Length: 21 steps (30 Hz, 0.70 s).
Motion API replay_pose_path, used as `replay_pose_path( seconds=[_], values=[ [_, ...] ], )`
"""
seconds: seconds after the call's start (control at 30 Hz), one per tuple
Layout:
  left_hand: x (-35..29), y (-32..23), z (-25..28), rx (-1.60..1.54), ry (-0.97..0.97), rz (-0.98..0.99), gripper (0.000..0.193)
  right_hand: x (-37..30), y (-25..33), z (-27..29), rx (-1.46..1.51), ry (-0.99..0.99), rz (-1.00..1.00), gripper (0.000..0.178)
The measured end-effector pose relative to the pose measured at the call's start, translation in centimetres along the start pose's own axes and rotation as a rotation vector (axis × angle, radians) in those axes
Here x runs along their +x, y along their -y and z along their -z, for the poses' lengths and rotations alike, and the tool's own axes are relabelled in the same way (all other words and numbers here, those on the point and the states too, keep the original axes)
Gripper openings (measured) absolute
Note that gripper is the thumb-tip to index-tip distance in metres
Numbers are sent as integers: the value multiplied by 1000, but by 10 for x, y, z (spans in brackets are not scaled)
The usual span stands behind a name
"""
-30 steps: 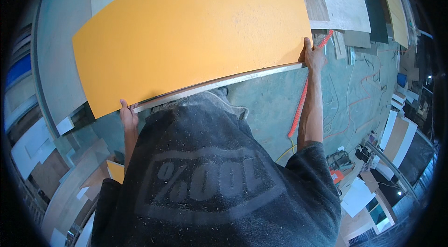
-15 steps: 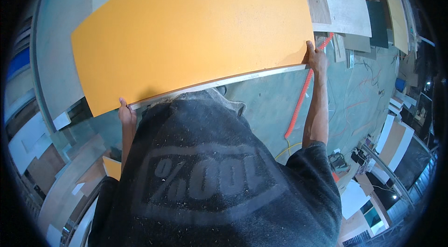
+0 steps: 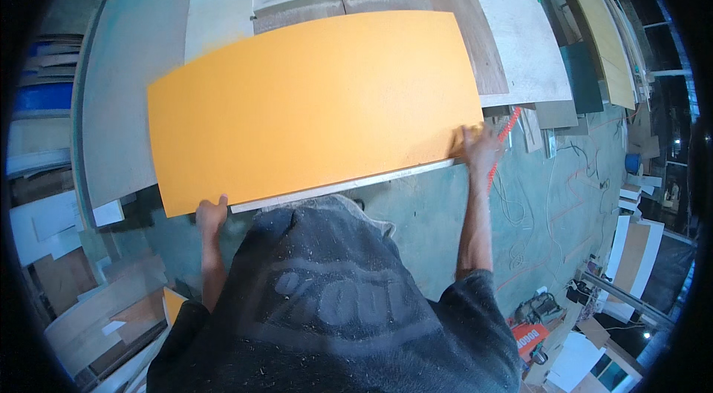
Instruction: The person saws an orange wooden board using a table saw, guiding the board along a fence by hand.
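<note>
A wide yellow-orange panel (image 3: 312,111) with a pale near edge lies over larger sheets in front of my body. My left hand (image 3: 213,215) is closed on its near edge toward the left corner, thumb on top and the other fingers hidden beneath. At the near right corner, my right hand (image 3: 481,148) touches the panel with its fingers spread over the top face, slightly blurred. The panel's underside is out of sight.
Under and beyond the panel are a grey sheet (image 3: 122,111), a brown board (image 3: 464,14) and a whitish sheet (image 3: 523,44). A red coiled hose (image 3: 511,126) hangs beside my right hand. Thin cables cross the green floor (image 3: 416,222). Leaning boards (image 3: 631,259) stand at the right.
The panel has come lower in the view, uncovering boards behind its far edge. My right hand has gone from a thumb-on-top grip to spread fingers on the corner. My left hand still grips the edge.
</note>
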State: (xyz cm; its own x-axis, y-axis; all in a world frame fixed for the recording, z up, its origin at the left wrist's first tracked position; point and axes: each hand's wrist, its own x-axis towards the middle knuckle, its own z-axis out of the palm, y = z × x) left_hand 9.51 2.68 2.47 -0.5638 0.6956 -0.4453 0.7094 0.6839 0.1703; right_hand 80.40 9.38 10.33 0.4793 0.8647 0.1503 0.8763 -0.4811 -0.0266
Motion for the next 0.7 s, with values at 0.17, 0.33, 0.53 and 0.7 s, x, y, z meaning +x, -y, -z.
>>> replay_pose_path(
  seconds=[0.17, 0.33, 0.53, 0.7],
  values=[
    [-21, -216, 43, -94, -136, -516, 47, -114, 147, 68, 560, 483, 516, 88],
    [-43, -365, 4, 122, -103, -1006, 88, -205, 221, 4, 169, 173, 673, 78],
    [-49, -386, -10, 348, 84, -868, 101, -192, 218, -8, 177, 63, 729, 58],
    [-48, -396, -5, 364, 116, -857, 100, -181, 220, -6, 201, 123, 783, 62]
  ],
)
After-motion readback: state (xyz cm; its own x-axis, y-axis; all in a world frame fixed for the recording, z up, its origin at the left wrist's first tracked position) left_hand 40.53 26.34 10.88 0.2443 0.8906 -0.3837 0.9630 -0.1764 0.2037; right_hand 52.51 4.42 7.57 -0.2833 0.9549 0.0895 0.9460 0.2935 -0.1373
